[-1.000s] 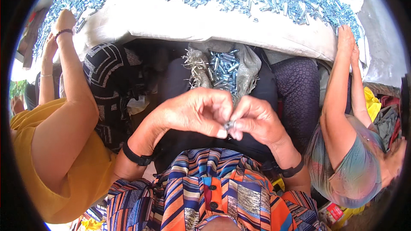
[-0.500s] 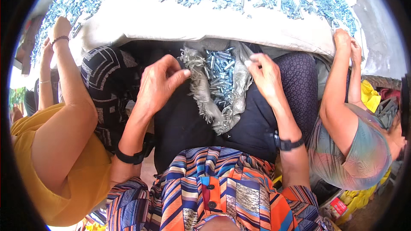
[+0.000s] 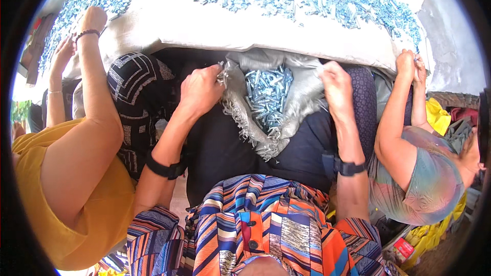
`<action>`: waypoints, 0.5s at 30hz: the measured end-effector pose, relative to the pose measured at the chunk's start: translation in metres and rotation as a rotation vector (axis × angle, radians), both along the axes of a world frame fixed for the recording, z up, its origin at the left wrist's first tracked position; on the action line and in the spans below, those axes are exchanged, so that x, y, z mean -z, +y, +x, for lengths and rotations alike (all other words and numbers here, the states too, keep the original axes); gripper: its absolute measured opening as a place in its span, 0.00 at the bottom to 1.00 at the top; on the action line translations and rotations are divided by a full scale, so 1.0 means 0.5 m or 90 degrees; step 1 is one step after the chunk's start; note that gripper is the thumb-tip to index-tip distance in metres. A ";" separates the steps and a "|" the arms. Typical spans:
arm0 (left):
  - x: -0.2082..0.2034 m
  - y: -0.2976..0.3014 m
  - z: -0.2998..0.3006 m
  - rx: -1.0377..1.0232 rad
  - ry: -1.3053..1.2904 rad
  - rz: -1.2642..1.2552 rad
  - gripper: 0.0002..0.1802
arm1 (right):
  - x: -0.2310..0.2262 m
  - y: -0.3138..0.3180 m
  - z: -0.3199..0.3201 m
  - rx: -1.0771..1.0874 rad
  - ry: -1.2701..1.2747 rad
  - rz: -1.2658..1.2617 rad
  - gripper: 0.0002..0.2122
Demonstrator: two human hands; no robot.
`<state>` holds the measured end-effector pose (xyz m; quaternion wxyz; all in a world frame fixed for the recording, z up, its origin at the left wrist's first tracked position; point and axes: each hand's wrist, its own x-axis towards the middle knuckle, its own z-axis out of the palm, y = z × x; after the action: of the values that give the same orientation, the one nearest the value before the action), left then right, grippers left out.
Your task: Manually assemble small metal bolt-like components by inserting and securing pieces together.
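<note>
A grey woven cloth with a frayed edge hangs from the table side down over my lap. In its fold lies a heap of small shiny blue-silver metal pieces. My left hand is closed on the frayed left edge of the cloth. On the other side my right hand pinches the cloth's right edge. Between them the cloth is spread into a pouch round the pieces, its lower tip resting on my dark trousers.
A white-covered table stands in front, strewn with many more blue metal pieces. At my left sits a person in a mustard top, at my right one in a grey-green top, both with hands at the table. Yellow cloth lies far right.
Both hands have taken hold of the cloth's edges and moved apart. The pouch is wider, and more of the heap shows. The neighbours' hands have shifted slightly.
</note>
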<state>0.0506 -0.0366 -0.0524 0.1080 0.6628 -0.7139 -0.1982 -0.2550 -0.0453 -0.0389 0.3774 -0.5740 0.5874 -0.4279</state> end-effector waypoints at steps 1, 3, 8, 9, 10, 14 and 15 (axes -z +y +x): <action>-0.009 0.012 0.025 -0.005 0.100 0.024 0.11 | -0.037 0.014 0.015 -0.023 -0.031 0.020 0.04; -0.054 0.023 0.021 0.025 0.350 0.096 0.07 | -0.063 0.039 -0.002 -0.027 -0.044 0.041 0.05; -0.068 0.042 0.049 -0.042 0.462 0.112 0.05 | -0.038 0.015 -0.047 0.108 -0.040 0.031 0.06; -0.090 0.058 0.052 -0.039 0.499 0.144 0.04 | -0.039 0.012 -0.036 0.097 -0.051 0.011 0.06; -0.103 0.074 0.054 -0.032 0.540 0.180 0.04 | -0.040 0.021 -0.028 0.090 -0.057 -0.008 0.06; -0.087 0.069 0.096 0.061 0.344 0.162 0.05 | 0.009 -0.004 -0.076 0.106 0.017 0.076 0.04; -0.100 0.073 0.098 0.086 0.150 0.200 0.07 | 0.009 0.005 -0.069 0.118 0.038 0.118 0.02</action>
<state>0.0998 -0.0002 -0.0023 0.0729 0.5942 -0.6996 -0.3900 -0.2893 -0.0429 -0.0433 0.3697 -0.4923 0.6863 -0.3873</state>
